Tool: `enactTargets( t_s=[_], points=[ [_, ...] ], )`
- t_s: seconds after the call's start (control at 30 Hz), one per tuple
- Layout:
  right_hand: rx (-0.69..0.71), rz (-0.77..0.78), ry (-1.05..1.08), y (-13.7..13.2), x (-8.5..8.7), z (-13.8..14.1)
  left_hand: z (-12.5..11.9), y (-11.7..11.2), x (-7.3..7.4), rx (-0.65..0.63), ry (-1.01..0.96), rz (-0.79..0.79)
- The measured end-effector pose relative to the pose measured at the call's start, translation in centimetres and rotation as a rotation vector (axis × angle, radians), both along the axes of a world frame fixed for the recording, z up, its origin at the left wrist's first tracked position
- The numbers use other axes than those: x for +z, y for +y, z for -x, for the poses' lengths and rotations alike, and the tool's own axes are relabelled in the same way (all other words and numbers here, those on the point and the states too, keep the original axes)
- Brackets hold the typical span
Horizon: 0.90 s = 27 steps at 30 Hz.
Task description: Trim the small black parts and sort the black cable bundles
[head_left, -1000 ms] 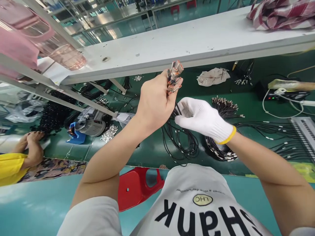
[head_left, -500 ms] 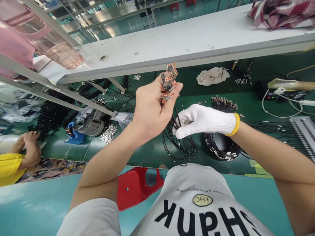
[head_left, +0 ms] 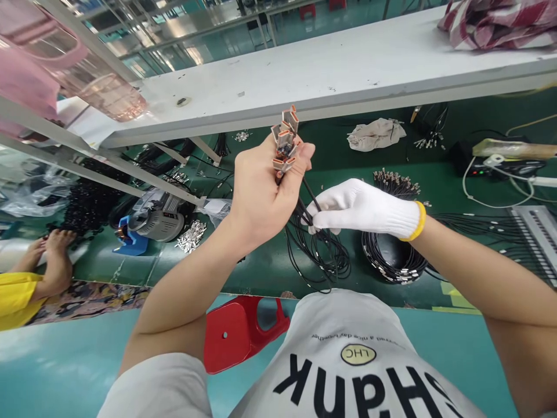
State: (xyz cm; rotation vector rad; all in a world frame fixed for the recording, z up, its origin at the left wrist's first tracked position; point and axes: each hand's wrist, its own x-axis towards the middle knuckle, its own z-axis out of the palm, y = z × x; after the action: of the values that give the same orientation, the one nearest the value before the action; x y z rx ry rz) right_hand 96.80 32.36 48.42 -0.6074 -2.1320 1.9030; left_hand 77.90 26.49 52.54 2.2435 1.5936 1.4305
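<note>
My bare left hand (head_left: 263,191) is raised above the green bench (head_left: 261,267) and closed on a bunch of thin black cables. Their metal connector ends with orange inserts (head_left: 284,139) stick up above my thumb. The black cables (head_left: 319,252) hang down from that fist into loose loops on the bench. My right hand (head_left: 361,208), in a white glove with a yellow cuff, is just right of the left hand. Its fingers are pinched on the cables a little below the fist.
A white shelf (head_left: 331,69) runs overhead with a plaid cloth (head_left: 500,23). On the bench lie a coiled cable bundle (head_left: 391,261), a grey motor tool (head_left: 156,217), loose metal terminals (head_left: 191,237), a rag (head_left: 376,133). Another person's hands (head_left: 47,255) work at left. A red stool (head_left: 239,331) stands below.
My left hand has shifted the connector bunch slightly left. My gloved right hand has slid along the cables, staying close under the left fist.
</note>
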Motion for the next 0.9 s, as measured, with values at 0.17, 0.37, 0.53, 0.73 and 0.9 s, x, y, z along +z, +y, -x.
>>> enactTargets(
  t_s=[0.17,0.37,0.53,0.73,0.9],
  points=[
    [0.274,0.220,0.115,0.8,-1.1,-0.1,-0.5,-0.5,0.6,-0.020,0.008,0.044],
    [0.266,0.212,0.046,0.3,-1.4,0.6,-0.5,-0.9,0.5,-0.020,0.037,0.055],
    [0.201,0.020,-0.095,-0.3,-1.1,0.4,0.4,-1.3,0.4,0.033,0.028,0.050],
    [0.103,-0.263,-0.275,-2.3,-3.2,0.0,0.8,-1.9,0.3,0.040,-0.038,0.045],
    [0.281,0.059,-0.154,-1.6,-5.8,-2.9,1.3,-2.3,0.1,0.037,-0.118,-0.021]
  ],
)
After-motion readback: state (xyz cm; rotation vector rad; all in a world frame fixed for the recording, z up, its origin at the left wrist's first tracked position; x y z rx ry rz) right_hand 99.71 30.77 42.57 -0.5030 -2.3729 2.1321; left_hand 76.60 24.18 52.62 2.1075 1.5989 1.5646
